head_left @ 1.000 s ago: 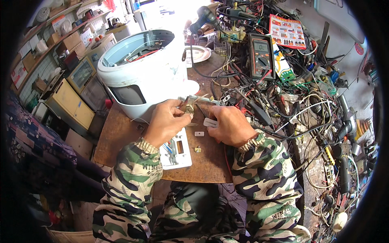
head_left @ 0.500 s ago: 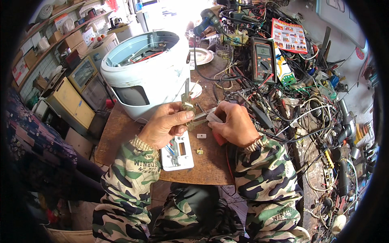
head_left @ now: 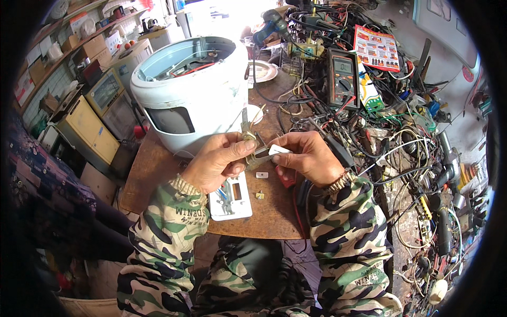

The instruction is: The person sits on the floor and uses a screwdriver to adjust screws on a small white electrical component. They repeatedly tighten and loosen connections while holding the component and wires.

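Nearest first: camouflage sleeves (head_left: 346, 232) come in from the lower edge of my head view. Small brass-coloured part (head_left: 260, 196) lies low centre on the worktop (head_left: 158, 179). Just left of it, a white slotted panel (head_left: 238, 209), long axis running up the frame, partly under the left wrist; blue wires at its left side. Small white plastic block (head_left: 262, 175) sits above the brass part.

Left hand (head_left: 217, 161), frame centre: closed on a metal bracket (head_left: 246, 122), thumb against fingers, thin strip sticking upward. Right hand (head_left: 311, 156), just right: narrow pinch on a white plastic strip (head_left: 278, 150). Key relation I read: strip lies right of the bracket, long axis roughly across the frame, near end pointing at the bracket's side arm; right hand nearer the strip, left nearer the bracket. Touching or apart, I can't tell. Red probe handle (head_left: 287, 177) shows under the right hand; whether gripped, can't tell.

Farther: white round housing (head_left: 211, 113) upper left of centre, open-topped; multimeter (head_left: 344, 79) upper right, among tangled cables (head_left: 393, 119).
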A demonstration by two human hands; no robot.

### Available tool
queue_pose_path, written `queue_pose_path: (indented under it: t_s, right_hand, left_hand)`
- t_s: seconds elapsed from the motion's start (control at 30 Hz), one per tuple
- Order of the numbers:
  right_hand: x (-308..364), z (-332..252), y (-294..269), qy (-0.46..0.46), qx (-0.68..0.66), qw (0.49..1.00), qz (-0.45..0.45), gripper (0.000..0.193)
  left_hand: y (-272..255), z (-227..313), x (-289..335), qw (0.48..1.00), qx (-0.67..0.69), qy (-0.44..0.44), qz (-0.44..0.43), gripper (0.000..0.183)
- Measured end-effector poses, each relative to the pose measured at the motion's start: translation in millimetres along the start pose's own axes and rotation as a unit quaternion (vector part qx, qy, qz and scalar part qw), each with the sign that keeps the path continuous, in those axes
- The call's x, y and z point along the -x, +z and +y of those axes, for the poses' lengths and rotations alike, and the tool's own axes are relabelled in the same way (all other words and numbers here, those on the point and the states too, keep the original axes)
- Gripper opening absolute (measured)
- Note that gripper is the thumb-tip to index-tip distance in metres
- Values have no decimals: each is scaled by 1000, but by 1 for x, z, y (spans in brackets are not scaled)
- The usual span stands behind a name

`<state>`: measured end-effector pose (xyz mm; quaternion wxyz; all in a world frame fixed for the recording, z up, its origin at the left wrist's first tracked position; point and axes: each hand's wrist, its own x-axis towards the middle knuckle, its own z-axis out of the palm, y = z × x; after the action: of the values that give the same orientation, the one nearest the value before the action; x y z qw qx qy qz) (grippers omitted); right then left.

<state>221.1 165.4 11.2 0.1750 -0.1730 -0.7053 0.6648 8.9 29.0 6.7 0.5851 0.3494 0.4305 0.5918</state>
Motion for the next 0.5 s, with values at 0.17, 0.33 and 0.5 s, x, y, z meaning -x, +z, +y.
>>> queue_pose_path:
  t_s: [0.17,0.33,0.5]
  right_hand:
    - [3,-4,3,6,7,1000,27,23]
    - [4,-3,-2,-24,49,998,41,23]
    - [3,2,-6,-10,51,998,29,23]
  left_hand:
    - [-1,-4,-2,1000,-9,-14,-5,29]
    - [5,-3,0,1000,-23,6,-3,27]
    - [-2,-7,-4,999,-9,31,-10,27]
